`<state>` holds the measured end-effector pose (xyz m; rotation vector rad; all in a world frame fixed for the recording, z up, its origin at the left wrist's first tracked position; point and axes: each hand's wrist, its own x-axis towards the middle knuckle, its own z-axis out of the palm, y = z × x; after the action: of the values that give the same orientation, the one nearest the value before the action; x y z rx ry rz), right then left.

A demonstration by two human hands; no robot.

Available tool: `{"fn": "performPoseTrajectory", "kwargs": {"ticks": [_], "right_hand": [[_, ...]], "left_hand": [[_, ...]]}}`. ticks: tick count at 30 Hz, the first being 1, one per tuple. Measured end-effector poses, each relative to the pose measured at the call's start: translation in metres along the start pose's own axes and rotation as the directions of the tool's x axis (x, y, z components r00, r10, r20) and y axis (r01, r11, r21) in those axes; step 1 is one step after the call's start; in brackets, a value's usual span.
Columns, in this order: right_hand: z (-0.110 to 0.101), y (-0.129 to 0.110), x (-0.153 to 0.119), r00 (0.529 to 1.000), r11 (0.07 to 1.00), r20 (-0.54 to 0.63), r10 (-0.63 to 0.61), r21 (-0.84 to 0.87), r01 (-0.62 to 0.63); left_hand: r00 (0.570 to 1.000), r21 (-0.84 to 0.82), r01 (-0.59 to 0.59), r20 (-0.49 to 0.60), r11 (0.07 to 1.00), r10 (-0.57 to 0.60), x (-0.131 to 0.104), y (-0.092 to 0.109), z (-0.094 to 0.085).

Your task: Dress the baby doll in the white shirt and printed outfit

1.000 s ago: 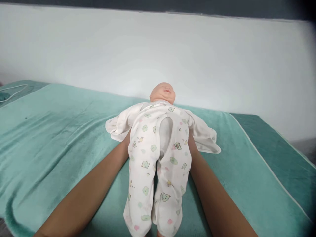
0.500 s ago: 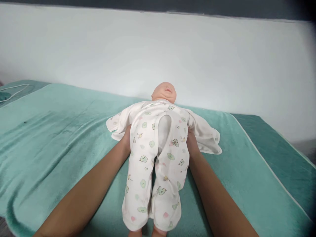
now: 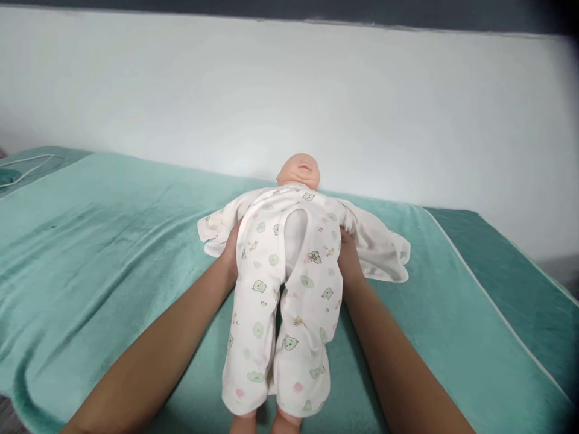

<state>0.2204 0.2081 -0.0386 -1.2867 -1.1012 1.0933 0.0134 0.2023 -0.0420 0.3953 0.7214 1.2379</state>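
A baby doll [image 3: 299,171] lies on its back, head toward the wall, its lower legs [image 3: 286,423] at the bottom edge. White split-crotch baby pants [image 3: 257,307] with green animal prints cover it from chest to shins. A white baby top [image 3: 371,235] spreads out to both sides beneath, sleeves outward. My left hand [image 3: 231,250] is closed against the doll's left-of-picture side at the hip, fingers tucked behind the pants. On the opposite side my right hand [image 3: 349,256] grips the same way, its fingers partly hidden behind the pants.
A light green sheet [image 3: 113,205] with some folds covers the table. Darker green cloth [image 3: 511,265] shows at the right. At the far left lies a white cord [image 3: 31,160]. The white wall [image 3: 289,90] rises right behind the doll's head.
The doll and pants have shifted slightly left in my hands. The pants' hems sit a bit higher, and more of the doll's lower legs shows.
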Motion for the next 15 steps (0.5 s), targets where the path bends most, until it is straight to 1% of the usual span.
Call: {"fn": "performPoseTrajectory", "kwargs": {"ticks": [2, 6, 8, 11, 13, 15], "right_hand": [[-0.002, 0.002, 0.002, 0.999, 0.998, -0.001, -0.046, -0.034, 0.046], [-0.005, 0.01, 0.005, 0.994, 0.991, -0.008, -0.112, -0.079, 0.111], [-0.006, 0.012, 0.006, 0.995, 0.993, -0.027, -0.101, -0.066, 0.099], [-0.005, 0.012, 0.005, 0.998, 0.999, -0.056, -0.036, -0.024, 0.034], [-0.006, 0.011, 0.005, 0.998, 1.0, -0.065, 0.002, -0.007, -0.003], [-0.008, 0.011, 0.006, 0.998, 1.0, -0.057, 0.0, 0.0, 0.0]], "left_hand": [[0.999, -0.018, 0.035, 0.001, 0.999, -0.035, 0.001, 0.0, 0.0], [0.999, -0.012, 0.048, 0.024, 0.999, -0.048, 0.001, 0.001, 0.001], [0.998, -0.007, 0.069, 0.002, 0.998, -0.069, 0.002, 0.001, 0.0], [0.995, 0.0, 0.1, -0.022, 0.995, -0.1, 0.005, 0.0, -0.003], [0.996, 0.008, 0.091, -0.021, 0.996, -0.091, 0.009, 0.0, -0.006], [0.999, 0.03, 0.054, -0.007, 0.998, -0.054, 0.013, 0.001, -0.008]]}}
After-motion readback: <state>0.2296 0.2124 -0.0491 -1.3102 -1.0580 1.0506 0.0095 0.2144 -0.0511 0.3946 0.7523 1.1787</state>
